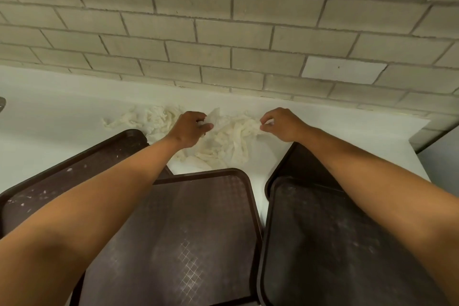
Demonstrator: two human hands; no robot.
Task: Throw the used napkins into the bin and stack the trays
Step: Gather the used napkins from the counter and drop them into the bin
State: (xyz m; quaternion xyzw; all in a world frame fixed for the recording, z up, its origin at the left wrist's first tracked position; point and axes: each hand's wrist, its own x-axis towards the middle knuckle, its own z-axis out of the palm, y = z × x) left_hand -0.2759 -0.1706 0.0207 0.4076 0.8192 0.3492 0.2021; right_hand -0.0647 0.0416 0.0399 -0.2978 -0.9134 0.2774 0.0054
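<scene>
A heap of crumpled white used napkins [228, 143] lies on the white counter [49, 112] near the wall. My left hand [190, 128] grips a napkin at the heap's left side. My right hand [280, 124] pinches napkin paper at the heap's right edge. Dark brown trays lie nearer to me: one at the left [82, 169], one in the middle [193, 231], one at the right [335, 243], with another tray [300, 164] partly under the right one. No bin is in view.
A grey brick wall [223, 32] rises right behind the napkins. The counter ends at the right [419, 151], where a ledge drops away. A dark object [2, 103] shows at the far left edge.
</scene>
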